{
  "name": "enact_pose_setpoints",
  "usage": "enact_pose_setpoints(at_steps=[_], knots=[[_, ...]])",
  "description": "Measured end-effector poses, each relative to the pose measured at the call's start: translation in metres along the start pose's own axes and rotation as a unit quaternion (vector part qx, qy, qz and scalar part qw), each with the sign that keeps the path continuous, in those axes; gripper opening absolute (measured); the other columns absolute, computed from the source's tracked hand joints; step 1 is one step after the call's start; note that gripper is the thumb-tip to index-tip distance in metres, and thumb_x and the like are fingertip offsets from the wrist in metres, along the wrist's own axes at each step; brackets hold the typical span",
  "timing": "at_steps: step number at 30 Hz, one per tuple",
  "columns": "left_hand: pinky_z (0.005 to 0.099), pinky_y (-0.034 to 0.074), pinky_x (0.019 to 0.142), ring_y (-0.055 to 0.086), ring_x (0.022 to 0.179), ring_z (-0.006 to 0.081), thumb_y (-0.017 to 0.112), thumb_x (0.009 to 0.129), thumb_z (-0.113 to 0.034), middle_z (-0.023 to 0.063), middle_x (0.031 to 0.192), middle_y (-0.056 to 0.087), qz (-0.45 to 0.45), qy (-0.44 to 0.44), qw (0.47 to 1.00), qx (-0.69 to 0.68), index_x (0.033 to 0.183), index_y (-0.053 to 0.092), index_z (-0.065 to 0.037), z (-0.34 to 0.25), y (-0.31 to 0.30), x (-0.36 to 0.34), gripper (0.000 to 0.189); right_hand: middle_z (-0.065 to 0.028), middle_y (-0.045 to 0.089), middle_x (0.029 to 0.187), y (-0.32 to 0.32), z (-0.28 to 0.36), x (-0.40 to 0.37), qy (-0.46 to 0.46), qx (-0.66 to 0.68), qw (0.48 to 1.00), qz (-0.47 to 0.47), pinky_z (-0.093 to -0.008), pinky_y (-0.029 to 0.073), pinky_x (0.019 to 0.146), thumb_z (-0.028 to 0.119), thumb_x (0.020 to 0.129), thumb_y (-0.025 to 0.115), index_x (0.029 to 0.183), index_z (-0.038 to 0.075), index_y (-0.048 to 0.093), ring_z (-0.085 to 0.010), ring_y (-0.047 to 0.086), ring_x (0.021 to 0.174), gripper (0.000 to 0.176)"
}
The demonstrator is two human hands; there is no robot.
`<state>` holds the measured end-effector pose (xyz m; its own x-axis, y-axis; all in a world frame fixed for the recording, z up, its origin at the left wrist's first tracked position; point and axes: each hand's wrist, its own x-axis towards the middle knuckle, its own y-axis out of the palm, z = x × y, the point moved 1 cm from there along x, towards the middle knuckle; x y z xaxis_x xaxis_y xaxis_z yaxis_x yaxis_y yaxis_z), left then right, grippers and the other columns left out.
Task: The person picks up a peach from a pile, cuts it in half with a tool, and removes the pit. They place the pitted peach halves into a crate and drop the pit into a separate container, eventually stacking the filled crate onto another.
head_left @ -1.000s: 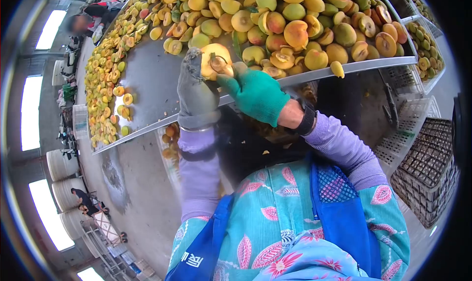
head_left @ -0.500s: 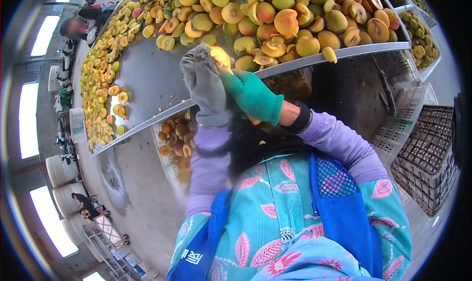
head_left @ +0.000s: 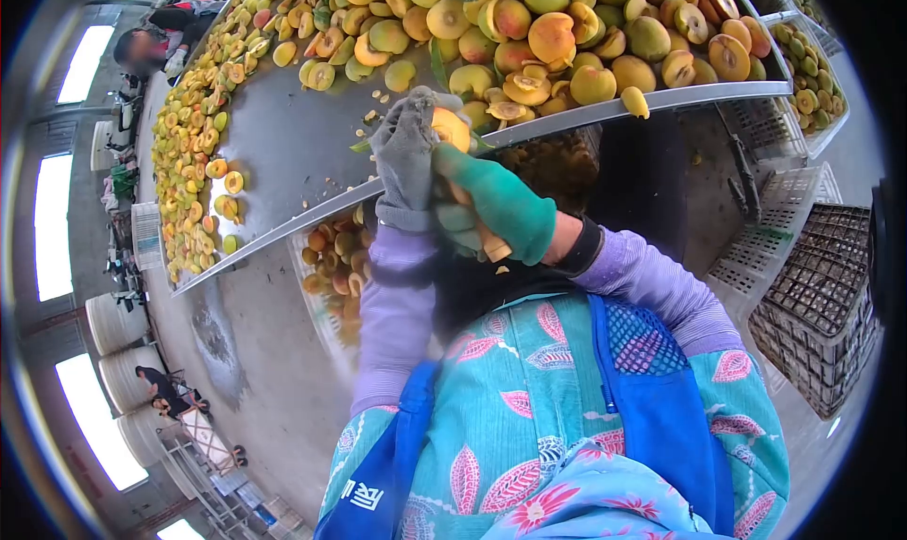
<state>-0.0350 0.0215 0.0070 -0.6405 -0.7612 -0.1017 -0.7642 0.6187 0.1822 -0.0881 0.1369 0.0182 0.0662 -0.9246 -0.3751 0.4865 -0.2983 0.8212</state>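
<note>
My left hand (head_left: 404,157), in a grey glove, is closed around a yellow-orange peach (head_left: 452,130) above the table's near edge. My right hand (head_left: 505,200), in a green glove, presses against the peach and wraps round a tool with a wooden handle (head_left: 495,245). The handle's end sticks out below the fist; the tool's working end is hidden. Beyond both hands, a heap of whole and halved peaches (head_left: 592,85) covers much of the metal table (head_left: 293,129). Small pale scraps and a bit of leaf lie on the metal near my left hand.
Below the table edge stands a crate of peaches (head_left: 331,274). At right are a white plastic crate (head_left: 770,233), a dark mesh crate (head_left: 814,294) and a peach-filled basket (head_left: 811,82). A co-worker (head_left: 156,44) is at the table's far left; another person (head_left: 162,391) is farther off.
Both hands have come slightly down toward my body, with the peach between them. My right hand has turned, so the wooden handle shows more. Pale scraps on the table are now uncovered.
</note>
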Motion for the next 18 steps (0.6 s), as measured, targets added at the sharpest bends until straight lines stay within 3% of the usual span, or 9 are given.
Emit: enact_pose_setpoints(at_steps=[2, 5, 7, 9, 11, 13, 15, 16, 18], knots=[[0.0312, 0.055, 0.058, 0.065, 0.069, 0.0216, 0.054, 0.097, -0.026, 0.0136, 0.083, 0.066, 0.022, 0.005, 0.999, -0.031, 0.098, 0.062, 0.003, 0.002, 0.001, -0.001, 0.031, 0.0052, 0.042, 0.054, -0.01, -0.004, 0.0, 0.024, 0.123, 0.986, 0.111, -0.0249, 0.032, 0.037, 0.048, 0.099, 0.043, 0.086, 0.014, 0.051, -0.0099, 0.039, 0.038, 0.037], [0.0329, 0.055, 0.057, 0.065, 0.067, 0.0227, 0.053, 0.097, -0.026, 0.0153, 0.085, 0.065, 0.049, 0.022, 0.999, 0.001, 0.099, 0.06, 0.004, 0.002, -0.002, -0.001, 0.031, 0.0071, 0.04, 0.053, -0.004, -0.006, -0.001, -0.036, -0.183, 0.98, -0.066, -0.0253, 0.033, 0.04, 0.046, 0.099, 0.042, 0.086, 0.014, 0.049, -0.009, 0.038, 0.039, 0.036], [0.0324, 0.055, 0.057, 0.064, 0.068, 0.0227, 0.053, 0.097, -0.028, 0.0159, 0.084, 0.065, 0.084, 0.003, 0.996, 0.023, 0.1, 0.06, 0.005, -0.004, -0.008, -0.006, 0.034, 0.0055, 0.042, 0.054, -0.011, -0.008, 0.008, 0.061, 0.019, 0.993, 0.096, -0.0276, 0.033, 0.039, 0.044, 0.099, 0.044, 0.084, 0.015, 0.053, -0.0107, 0.039, 0.039, 0.034], [0.0307, 0.055, 0.056, 0.064, 0.068, 0.0224, 0.053, 0.097, -0.03, 0.0159, 0.085, 0.065, 0.083, -0.032, 0.99, -0.11, 0.102, 0.06, 0.004, -0.012, -0.006, -0.017, 0.035, 0.0061, 0.04, 0.053, -0.012, -0.013, 0.01, 0.112, 0.19, 0.945, 0.243, -0.0285, 0.033, 0.041, 0.042, 0.099, 0.043, 0.084, 0.016, 0.054, -0.0109, 0.038, 0.04, 0.032], [0.0301, 0.055, 0.058, 0.064, 0.071, 0.0212, 0.054, 0.097, -0.032, 0.0137, 0.088, 0.065, 0.014, -0.064, 0.981, -0.184, 0.103, 0.059, 0.003, -0.011, -0.013, -0.028, 0.036, 0.0063, 0.039, 0.052, -0.011, -0.016, 0.016, 0.142, 0.194, 0.922, 0.303, -0.0279, 0.033, 0.042, 0.042, 0.1, 0.042, 0.083, 0.016, 0.053, -0.0103, 0.038, 0.041, 0.033], [0.0336, 0.055, 0.068, 0.065, 0.079, 0.0234, 0.057, 0.094, -0.038, 0.0145, 0.091, 0.065, -0.107, 0.115, 0.979, 0.132, 0.104, 0.06, -0.001, -0.001, -0.047, -0.057, 0.038, 0.0062, 0.039, 0.052, -0.006, -0.022, 0.008, 0.164, 0.135, 0.933, 0.29, -0.0276, 0.033, 0.041, 0.046, 0.099, 0.044, 0.082, 0.017, 0.052, -0.0095, 0.039, 0.042, 0.035], [0.036, 0.053, 0.077, 0.065, 0.087, 0.0242, 0.063, 0.09, -0.039, 0.0139, 0.096, 0.066, -0.179, 0.096, 0.967, 0.156, 0.105, 0.061, -0.002, -0.002, -0.083, -0.085, 0.04, 0.0059, 0.039, 0.052, -0.014, -0.019, 0.0, 0.148, 0.109, 0.959, 0.217, -0.0249, 0.033, 0.039, 0.045, 0.1, 0.042, 0.087, 0.015, 0.05, -0.0081, 0.039, 0.041, 0.035], [0.0365, 0.052, 0.081, 0.064, 0.091, 0.024, 0.067, 0.087, -0.038, 0.0129, 0.099, 0.066, -0.2, -0.009, 0.98, 0.019, 0.105, 0.062, -0.001, -0.01, -0.11, -0.097, 0.041, 0.0058, 0.04, 0.052, -0.023, -0.011, -0.004, 0.132, 0.092, 0.971, 0.179, -0.0236, 0.033, 0.039, 0.045, 0.101, 0.041, 0.089, 0.014, 0.05, -0.0075, 0.039, 0.04, 0.035], [0.0371, 0.05, 0.086, 0.062, 0.098, 0.0233, 0.07, 0.084, -0.035, 0.011, 0.102, 0.065, -0.141, -0.021, 0.864, 0.482, 0.106, 0.062, 0.001, -0.012, -0.178, -0.093, 0.043, 0.0034, 0.043, 0.055, -0.039, -0.005, -0.001, 0.137, 0.054, 0.986, 0.081, -0.0238, 0.036, 0.038, 0.048, 0.098, 0.047, 0.092, 0.012, 0.051, -0.0092, 0.043, 0.041, 0.037]])
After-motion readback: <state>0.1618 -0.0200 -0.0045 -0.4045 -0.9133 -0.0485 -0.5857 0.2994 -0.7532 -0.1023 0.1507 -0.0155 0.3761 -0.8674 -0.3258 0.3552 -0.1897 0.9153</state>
